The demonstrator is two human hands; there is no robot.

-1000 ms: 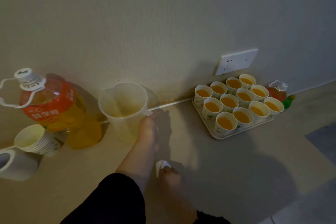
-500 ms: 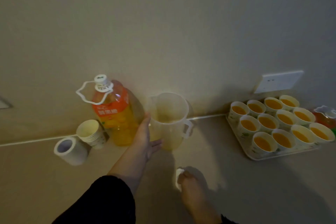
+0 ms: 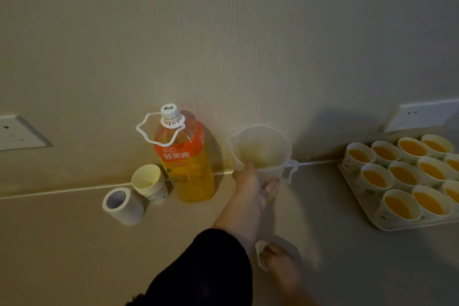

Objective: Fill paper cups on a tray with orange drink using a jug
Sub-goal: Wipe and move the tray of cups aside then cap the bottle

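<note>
Wall: pale and finely streaked; it fills the upper half of the view.
Table: a beige top that meets the wall along a light seam.
Tray: sits on the table at far right, close to the wall, and is partly cut off by the frame edge.
Filled paper cups: stand upright in rows on the tray, packed against each other, each holding orange drink.
Sleeve: dark, on my left arm, which reaches up from the bottom centre.
Bottle: capped and upright against the wall, just left of the jug. It has an orange label, a white carry loop at the neck, and drink up to about the label.
Jug: translucent, standing on the table between the bottle and the tray, handle pointing right. Inside is a faint yellowish tint; I cannot tell how much drink it holds.
Left hand: grips the jug's near side, thumb up at the rim, fingers curled round the wall.
Right hand: low on the table, well in front of the jug, its fingers pinching a white scrap.
Stack of empty cups: tilted, just left of the bottle.
Tape roll: lies on its side beside the stack.
Sockets: one wall plate is at far left and another is above the tray.
</note>
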